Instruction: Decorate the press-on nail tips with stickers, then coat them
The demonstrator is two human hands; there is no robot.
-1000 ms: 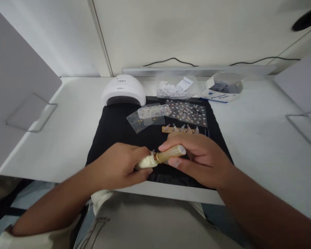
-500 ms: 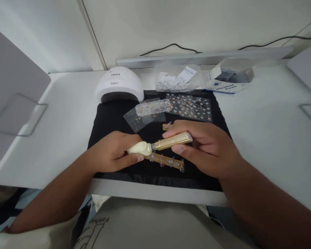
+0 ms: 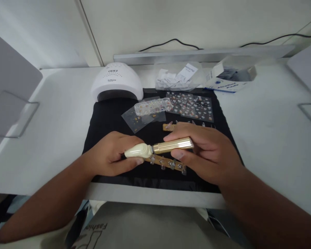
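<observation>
Broadly, a white desk (image 3: pixel 261 138) fills the frame, a black mat (image 3: pixel 109 117) at its centre and a white nail lamp (image 3: pixel 116 81) above. Centre frame, the left hand (image 3: pixel 111 155) pinches the cream cap and the right hand (image 3: pixel 204 154) the ribbed gold barrel of a polish pen (image 3: pixel 159 148); it looks light, rigid, slick.

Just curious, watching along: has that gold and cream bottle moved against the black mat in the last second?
Cannot tell; the camera moved. The bottle sits between both hands above the black mat, much as before.
</observation>
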